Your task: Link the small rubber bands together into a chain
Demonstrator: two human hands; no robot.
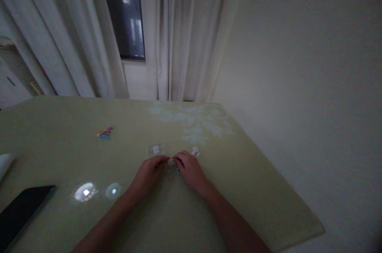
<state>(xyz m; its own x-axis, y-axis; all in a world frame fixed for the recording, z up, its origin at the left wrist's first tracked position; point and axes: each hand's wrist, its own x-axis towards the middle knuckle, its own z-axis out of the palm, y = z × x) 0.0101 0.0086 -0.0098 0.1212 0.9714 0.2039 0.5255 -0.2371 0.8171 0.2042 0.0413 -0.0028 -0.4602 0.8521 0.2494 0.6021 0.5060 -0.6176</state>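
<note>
My left hand [152, 167] and my right hand [188, 167] meet over the table, fingertips pinched almost together. What they pinch is too small to make out. Just below and between the fingertips lies a small pile of thin, pale looped pieces [170, 175], partly hidden by the hands. A clear plastic case [156, 149] with a white patch lies beyond my left hand. Close to the knuckles of my right hand are a few small white pieces [195, 150]. One thin loop [172, 142] lies apart, farther off.
A heap of small bright multicoloured pieces [104, 133] sits to the left on the greenish table [238, 189]. At the lower left lies a black flat device [25, 213], with a white object [5, 163] behind it. Curtains and a wall border the far and right sides.
</note>
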